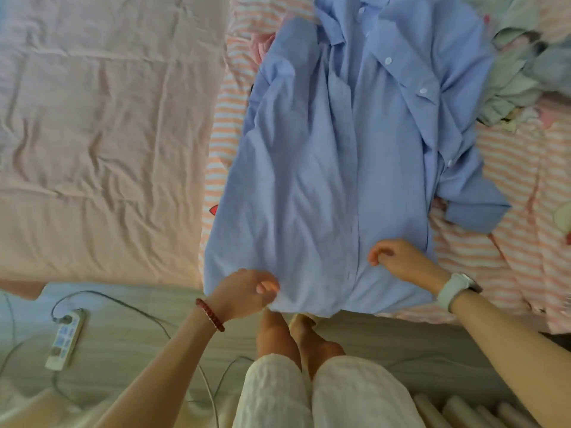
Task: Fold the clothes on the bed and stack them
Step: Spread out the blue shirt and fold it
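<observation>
The blue button-up shirt (324,168) is lying spread on the striped pink sheet (494,248) of the bed, collar away from the person, and its hem is hanging a little over the near edge. The left hand (247,290) is pinching the hem between the thumb and curled fingers, near the left corner of the shirt. The right hand (398,257) is resting on the cloth beside the button placket; its fingers are curled, but I cannot tell if they are really holding fabric or only pressing it.

The shirt is looking thin, light and very soft, so it is wrinkling easily and giving no resistance. I am judging that it will slide a little on the sheet when pulled. Above the right grip, the front panel and the sleeve (475,208) are lying bunched, so this side is needing to be flattened first. Good places to hold are the two hem corners, and later the shoulder seams.

Far from both grips, other clothes (519,72) are waiting in a heap.
</observation>
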Tool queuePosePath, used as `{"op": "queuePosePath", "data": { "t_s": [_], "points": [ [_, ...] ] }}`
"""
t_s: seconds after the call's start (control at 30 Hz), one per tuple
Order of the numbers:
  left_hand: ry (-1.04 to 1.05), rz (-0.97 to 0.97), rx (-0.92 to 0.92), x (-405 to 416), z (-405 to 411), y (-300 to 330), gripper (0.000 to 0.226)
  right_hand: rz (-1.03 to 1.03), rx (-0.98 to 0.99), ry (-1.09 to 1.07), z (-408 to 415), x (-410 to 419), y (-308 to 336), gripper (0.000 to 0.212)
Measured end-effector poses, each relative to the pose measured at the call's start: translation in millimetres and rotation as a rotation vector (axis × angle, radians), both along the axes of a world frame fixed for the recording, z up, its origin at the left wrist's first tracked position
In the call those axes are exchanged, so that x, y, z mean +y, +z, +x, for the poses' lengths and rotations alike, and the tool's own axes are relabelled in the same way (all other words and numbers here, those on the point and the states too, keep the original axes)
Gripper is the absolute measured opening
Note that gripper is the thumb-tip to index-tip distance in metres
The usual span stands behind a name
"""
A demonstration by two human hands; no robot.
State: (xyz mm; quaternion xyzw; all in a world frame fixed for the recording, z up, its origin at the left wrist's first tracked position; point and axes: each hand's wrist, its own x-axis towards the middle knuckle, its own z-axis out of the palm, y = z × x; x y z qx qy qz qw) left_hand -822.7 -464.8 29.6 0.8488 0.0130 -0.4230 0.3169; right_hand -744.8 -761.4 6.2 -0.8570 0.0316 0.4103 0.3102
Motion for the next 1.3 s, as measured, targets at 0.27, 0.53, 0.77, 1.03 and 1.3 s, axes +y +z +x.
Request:
{"op": "queuePosePath", "data": {
  "t_s": [0.27, 0.53, 0.77, 1.03, 1.3],
  "points": [
    [0.039, 0.450, -0.549, -14, 25, -28, 0.065, 0.040, -0.054, -0.471, -25, 59, -30, 0.028],
    [-0.020, 0.525, -0.475, -26, 95, -4, 0.028, -0.080, -0.219, -0.160, 17, 50, -6, 0.025],
    [0.135, 0.358, -0.734, -40, 252, 27, 0.035, -0.037, -0.468, -0.231, 139, 42, 30, 0.031],
    [0.296, 0.298, -0.566, -16, 408, -10, 0.070, 0.025, -0.729, -0.169, 288, 86, 29, 0.025],
    [0.410, 0.042, -0.840, 2, 438, -28, 0.026, -0.416, -0.713, 0.069, 383, 122, -10, 0.035]
  ]
}}
